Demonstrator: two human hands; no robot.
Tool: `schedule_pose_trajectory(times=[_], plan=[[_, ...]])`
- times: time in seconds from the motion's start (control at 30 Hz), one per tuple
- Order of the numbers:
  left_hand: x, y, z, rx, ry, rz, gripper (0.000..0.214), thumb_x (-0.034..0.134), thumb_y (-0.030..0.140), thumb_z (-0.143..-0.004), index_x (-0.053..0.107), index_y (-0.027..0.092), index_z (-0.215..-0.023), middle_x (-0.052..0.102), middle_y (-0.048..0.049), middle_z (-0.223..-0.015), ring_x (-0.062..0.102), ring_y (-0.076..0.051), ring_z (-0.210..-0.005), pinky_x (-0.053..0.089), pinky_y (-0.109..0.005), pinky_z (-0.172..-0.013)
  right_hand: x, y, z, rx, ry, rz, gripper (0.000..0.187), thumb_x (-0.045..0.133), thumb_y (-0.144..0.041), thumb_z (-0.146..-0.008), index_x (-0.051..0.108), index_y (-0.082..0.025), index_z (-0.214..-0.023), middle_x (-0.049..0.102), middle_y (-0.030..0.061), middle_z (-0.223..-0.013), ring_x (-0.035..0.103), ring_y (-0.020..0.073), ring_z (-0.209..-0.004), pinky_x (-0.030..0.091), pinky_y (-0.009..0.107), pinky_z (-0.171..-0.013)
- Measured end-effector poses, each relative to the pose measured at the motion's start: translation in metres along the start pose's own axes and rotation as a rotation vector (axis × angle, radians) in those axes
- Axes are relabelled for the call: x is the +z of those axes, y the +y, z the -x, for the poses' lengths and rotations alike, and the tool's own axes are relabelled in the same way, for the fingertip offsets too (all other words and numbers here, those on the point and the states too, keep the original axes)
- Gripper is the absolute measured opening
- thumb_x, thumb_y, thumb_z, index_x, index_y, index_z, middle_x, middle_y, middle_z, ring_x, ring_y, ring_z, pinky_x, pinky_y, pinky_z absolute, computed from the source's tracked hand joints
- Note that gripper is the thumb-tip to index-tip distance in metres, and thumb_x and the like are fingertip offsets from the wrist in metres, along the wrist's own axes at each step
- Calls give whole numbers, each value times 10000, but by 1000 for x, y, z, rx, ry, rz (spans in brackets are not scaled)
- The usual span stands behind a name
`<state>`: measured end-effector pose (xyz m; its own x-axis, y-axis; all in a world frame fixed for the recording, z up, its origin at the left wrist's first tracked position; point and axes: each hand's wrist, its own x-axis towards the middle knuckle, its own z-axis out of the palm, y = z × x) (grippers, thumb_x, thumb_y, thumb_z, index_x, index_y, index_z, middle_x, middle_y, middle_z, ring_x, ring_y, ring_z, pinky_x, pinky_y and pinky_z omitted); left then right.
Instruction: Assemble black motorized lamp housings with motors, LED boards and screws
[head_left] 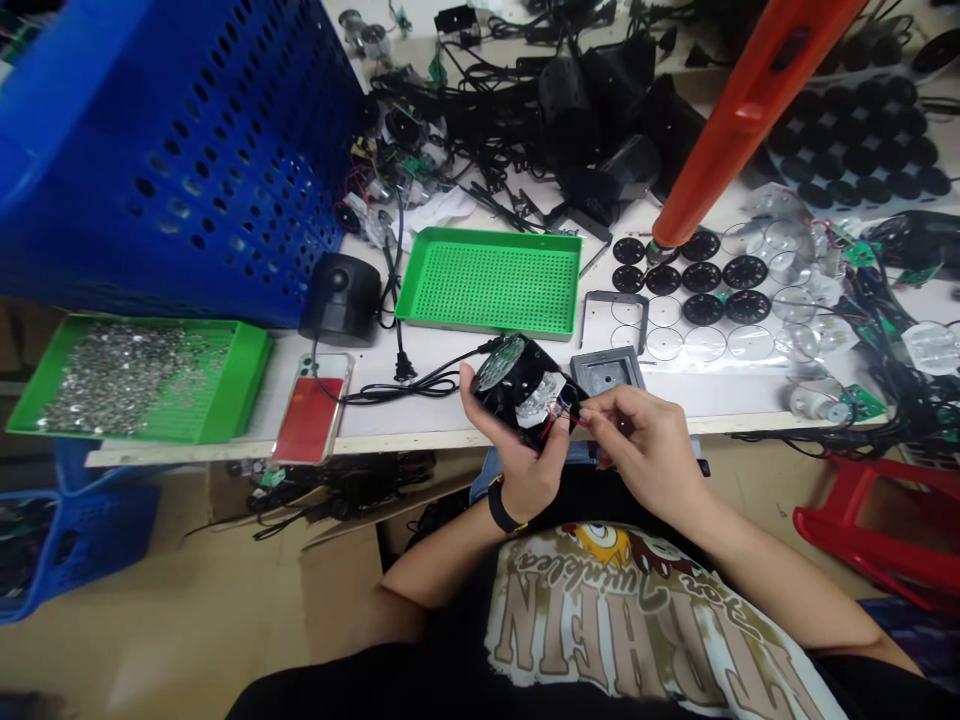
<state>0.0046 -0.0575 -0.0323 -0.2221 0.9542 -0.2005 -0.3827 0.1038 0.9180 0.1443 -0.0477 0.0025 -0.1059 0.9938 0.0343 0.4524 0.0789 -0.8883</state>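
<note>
My left hand (526, 455) is wrapped round a black round device housing (510, 375) with a clear lens part (541, 400) and thin coloured wires on its open side. The housing is tilted, just above the front edge of the table. My right hand (637, 435) pinches at the thin red wires (576, 416) beside the housing, thumb against the fingers. A black power cord (420, 385) runs left from the housing. Right behind my fingers lies a grey square frame (606, 368).
A green perforated tray (491, 326) lies ahead, with an orange-handled tool (735, 120) hanging to its right. Another green tray (217, 400) holds small metal parts. A phone (309, 415), black housing (341, 295) and tall blue basket (247, 170) stand left. Black discs (702, 276) lie right.
</note>
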Motion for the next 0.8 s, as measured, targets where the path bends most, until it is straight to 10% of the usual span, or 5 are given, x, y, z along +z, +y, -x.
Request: schedule_pose_trajectory(times=[0.2, 0.4, 0.8], plan=[[5, 15, -12, -40, -71, 160, 1279, 903, 241, -702, 63, 531, -1621, 545, -40, -1512, 650, -281, -1262, 441, -482, -1165, -1, 11, 4, -531, 21, 428, 264, 447, -83, -1010, 681, -115, -1127, 688, 74, -827, 619, 169, -728, 536, 283, -633], [-2, 23, -17, -197, -126, 197, 1224, 875, 140, -667, 180, 475, -1617, 605, -34, -1428, 677, -221, -1148, 491, -407, -1084, 0, 4, 10, -740, -33, 828, 229, 492, -42, -971, 701, -95, -1048, 708, 102, -875, 620, 214, -784, 577, 318, -677], [-12, 25, -34, -192, -198, 265, 1007, 838, 106, -661, 371, 371, -1514, 728, -37, -1144, 723, -305, -1139, 499, -572, -1090, -15, 32, 10, -458, 146, 307, 290, 603, -181, -990, 636, -222, -1275, 655, 105, -1100, 650, 239, -1037, 581, 416, -867]])
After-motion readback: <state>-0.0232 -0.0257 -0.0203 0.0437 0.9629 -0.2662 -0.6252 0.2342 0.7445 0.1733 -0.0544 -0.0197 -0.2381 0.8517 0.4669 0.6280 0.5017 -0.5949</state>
